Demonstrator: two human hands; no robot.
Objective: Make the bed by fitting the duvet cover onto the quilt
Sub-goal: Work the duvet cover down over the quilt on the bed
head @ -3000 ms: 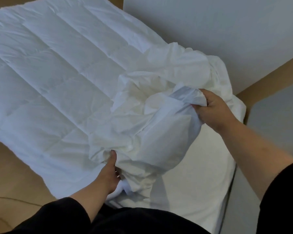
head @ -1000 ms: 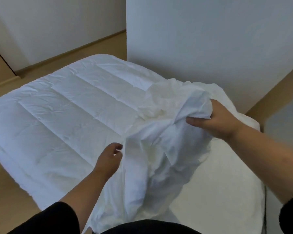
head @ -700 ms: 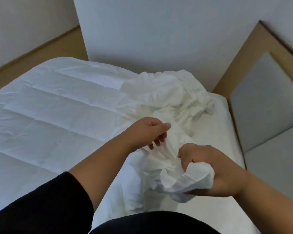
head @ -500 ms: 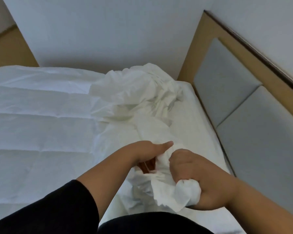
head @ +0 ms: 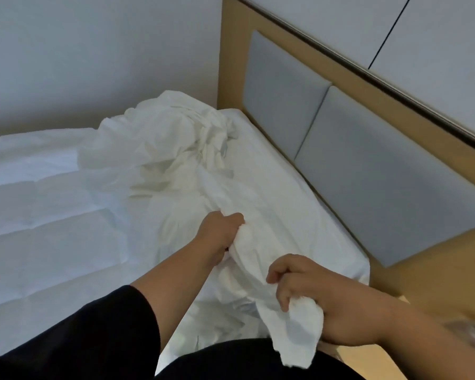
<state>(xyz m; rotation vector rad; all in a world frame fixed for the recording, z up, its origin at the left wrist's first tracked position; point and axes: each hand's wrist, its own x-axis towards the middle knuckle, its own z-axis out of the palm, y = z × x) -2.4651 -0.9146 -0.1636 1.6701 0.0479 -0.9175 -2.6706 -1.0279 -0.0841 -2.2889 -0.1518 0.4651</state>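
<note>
Fingers (head: 232, 219) of both hands grip duvet cover (head: 176, 149).

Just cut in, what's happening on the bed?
A person is working the duvet cover by the headboard. The left hand grips a bunched fold of it; the right hand clutches another wad nearer the bed's edge. The cover is crumpled in a heap; the quilt lies flat, not yet inside.
</note>
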